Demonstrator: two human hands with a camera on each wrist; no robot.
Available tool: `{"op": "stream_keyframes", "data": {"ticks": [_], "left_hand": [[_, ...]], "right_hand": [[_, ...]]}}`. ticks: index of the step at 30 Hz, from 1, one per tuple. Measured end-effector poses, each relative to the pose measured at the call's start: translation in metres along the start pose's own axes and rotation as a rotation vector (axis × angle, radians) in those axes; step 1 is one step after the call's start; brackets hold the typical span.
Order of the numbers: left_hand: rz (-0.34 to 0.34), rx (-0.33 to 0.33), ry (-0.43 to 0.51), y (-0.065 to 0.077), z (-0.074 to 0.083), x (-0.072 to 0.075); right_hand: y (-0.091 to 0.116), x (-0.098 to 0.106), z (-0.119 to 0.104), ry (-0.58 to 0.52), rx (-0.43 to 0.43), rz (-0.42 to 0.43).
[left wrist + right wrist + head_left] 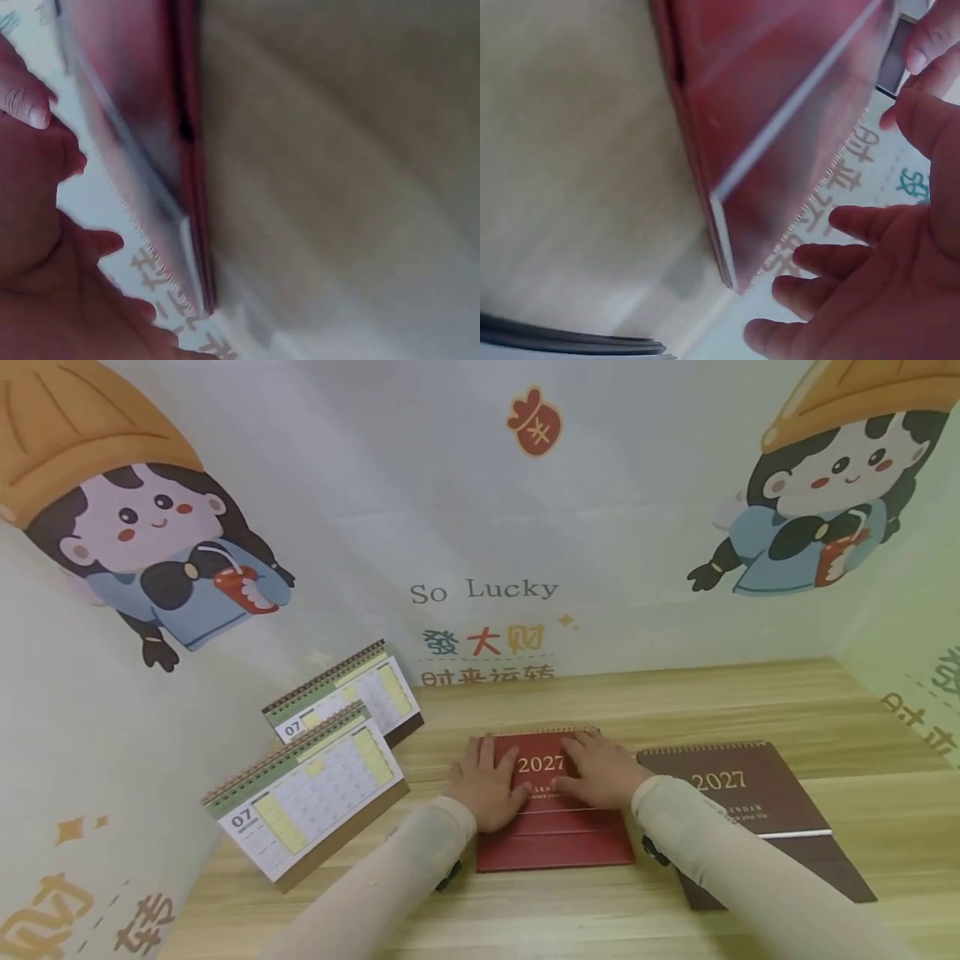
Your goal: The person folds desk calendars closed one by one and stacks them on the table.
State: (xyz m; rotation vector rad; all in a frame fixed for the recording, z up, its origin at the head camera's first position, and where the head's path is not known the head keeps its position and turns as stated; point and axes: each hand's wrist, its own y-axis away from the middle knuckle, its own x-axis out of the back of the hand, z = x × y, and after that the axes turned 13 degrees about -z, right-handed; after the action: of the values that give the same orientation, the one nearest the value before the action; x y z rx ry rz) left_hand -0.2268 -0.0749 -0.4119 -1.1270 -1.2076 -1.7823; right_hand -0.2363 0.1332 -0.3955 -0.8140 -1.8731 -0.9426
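Around the middle of the table (442, 918): a red calendar (555, 827) lies flat or nearly so, beneath both hands.
Red calendar's pointing: its spiral edge faces the table's back edge, its plain lower panel the near edge; the gold "2027" reads upright from the person's side.
Red calendar's axis: spiral and lower edges run left to right, nearly level with the table's back edge; which dimension is longer I cannot judge from this slant.
Left hand (483, 789): fingers straight and spread over the cover's left side, gripping nothing.
Right hand (607, 768): fingers extended over the cover's upper right, likewise gripping nothing; how firmly either hand presses, I can't tell.
Toward the table's right edge: a brown calendar (776, 802) lies askew, spiral toward the back edge, partly hidden by the right sleeve (735, 860).
By the table's left edge: a front desk calendar (330, 802) and a rear desk calendar (382, 693) stand propped, both showing "07", long axes slanting from near left to far right.
Beyond the back edge: a printed backdrop (450, 510) reads "So Lucky".
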Motion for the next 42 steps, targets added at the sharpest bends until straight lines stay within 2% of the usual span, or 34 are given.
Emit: {"op": "stream_keyframes", "data": {"ticks": [3,7,10,13,20,30,35,37,42], "left_hand": [[-0.126,0.044,-0.023,0.003,0.006,-0.004],[-0.203,0.095,-0.036,0.005,0.008,-0.006],[-0.213,0.094,-0.047,0.005,0.009,-0.007],[-0.226,0.098,-0.060,0.005,0.010,-0.006],[-0.253,0.118,-0.066,0.007,0.014,0.000],[-0.255,0.120,-0.075,0.008,0.015,0.000],[-0.246,0.115,-0.073,0.007,0.014,0.000],[-0.247,0.116,-0.071,0.006,0.013,-0.001],[-0.247,0.108,-0.058,-0.002,0.009,-0.007]], "right_hand": [[0.000,-0.008,-0.001,0.012,-0.022,-0.064],[-0.004,-0.021,0.002,0.065,-0.073,-0.150],[-0.005,-0.027,0.003,0.131,-0.129,-0.211],[-0.004,-0.027,-0.001,0.137,-0.157,-0.234],[-0.002,-0.025,-0.006,0.138,-0.173,-0.206],[-0.001,-0.025,-0.006,0.116,-0.166,-0.207],[-0.010,-0.033,0.003,0.101,-0.159,-0.189],[-0.012,-0.035,0.006,0.101,-0.154,-0.189],[-0.003,-0.027,-0.002,0.101,-0.154,-0.204]]}}
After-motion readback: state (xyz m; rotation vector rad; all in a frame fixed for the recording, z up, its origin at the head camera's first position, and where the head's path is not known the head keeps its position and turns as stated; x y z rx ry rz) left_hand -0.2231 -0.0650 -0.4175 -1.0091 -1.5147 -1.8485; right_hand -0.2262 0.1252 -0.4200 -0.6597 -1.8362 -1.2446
